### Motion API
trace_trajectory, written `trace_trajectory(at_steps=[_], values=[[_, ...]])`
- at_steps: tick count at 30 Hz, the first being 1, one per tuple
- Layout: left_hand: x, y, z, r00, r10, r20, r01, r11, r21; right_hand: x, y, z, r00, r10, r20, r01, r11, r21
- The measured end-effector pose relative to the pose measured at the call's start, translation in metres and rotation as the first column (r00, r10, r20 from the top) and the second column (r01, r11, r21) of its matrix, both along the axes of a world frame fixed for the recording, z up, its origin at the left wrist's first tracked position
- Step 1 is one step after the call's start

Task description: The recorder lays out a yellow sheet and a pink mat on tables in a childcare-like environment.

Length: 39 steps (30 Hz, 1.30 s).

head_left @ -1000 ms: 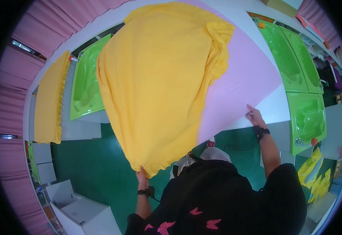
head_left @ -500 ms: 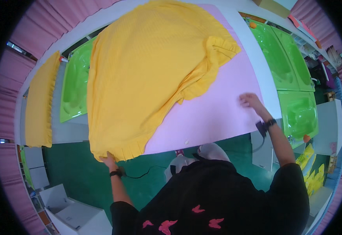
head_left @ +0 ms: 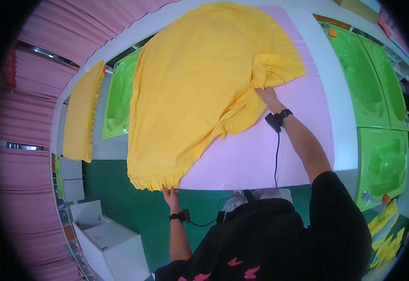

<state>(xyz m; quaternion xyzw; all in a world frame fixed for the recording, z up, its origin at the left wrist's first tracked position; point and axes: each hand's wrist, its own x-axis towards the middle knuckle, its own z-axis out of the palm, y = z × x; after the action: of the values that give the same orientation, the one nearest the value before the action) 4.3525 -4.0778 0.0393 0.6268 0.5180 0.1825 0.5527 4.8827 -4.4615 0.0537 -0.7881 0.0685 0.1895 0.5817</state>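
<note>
A large yellow cloth with a ruffled edge (head_left: 190,89) is spread over a pale lilac padded surface (head_left: 303,145). Its right edge is rumpled and folded back. My right hand (head_left: 267,96) grips that folded edge, fingers closed on the fabric. My left hand (head_left: 171,196) is at the near hem, its fingers apart and touching the frill; I see no fabric clasped in it. Each wrist wears a black band with a small device and a cable.
Green basins (head_left: 120,98) flank the surface, with more green basins (head_left: 382,154) on the right. Another yellow ruffled cloth (head_left: 80,117) hangs over a panel at the left. A white open cabinet (head_left: 115,239) stands lower left on the green floor (head_left: 106,178). Pink curtains (head_left: 26,187) line the left.
My right hand has reached forward and left from above the lilac surface and taken hold of the folded cloth edge. My left hand has shifted right along the hem from the corner.
</note>
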Motion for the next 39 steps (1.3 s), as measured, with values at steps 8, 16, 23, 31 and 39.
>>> trace_trajectory(at_steps=[8,16,23,31,39], values=[[0.008,0.010,-0.003,0.980,-0.043,-0.195,0.097,0.957,0.273,-0.091,-0.214,0.014,0.741,-0.316,0.592,0.509,0.840,-0.187],[0.022,0.037,-0.023,0.975,0.124,-0.186,-0.039,0.913,0.405,-0.239,-0.351,0.006,0.764,-0.639,0.093,0.639,0.769,0.031],[0.035,0.108,-0.001,0.929,0.369,0.032,-0.370,0.929,0.029,-0.224,-0.322,0.030,0.733,-0.679,-0.021,0.667,0.713,0.219],[0.072,0.113,0.059,0.921,0.380,-0.089,-0.388,0.864,-0.321,-0.103,-0.281,0.047,0.788,-0.513,-0.341,0.616,0.654,0.440],[0.040,0.162,-0.028,0.920,-0.024,-0.390,0.233,0.835,0.498,-0.105,-0.346,0.034,0.590,-0.795,0.140,0.700,0.590,0.401]])
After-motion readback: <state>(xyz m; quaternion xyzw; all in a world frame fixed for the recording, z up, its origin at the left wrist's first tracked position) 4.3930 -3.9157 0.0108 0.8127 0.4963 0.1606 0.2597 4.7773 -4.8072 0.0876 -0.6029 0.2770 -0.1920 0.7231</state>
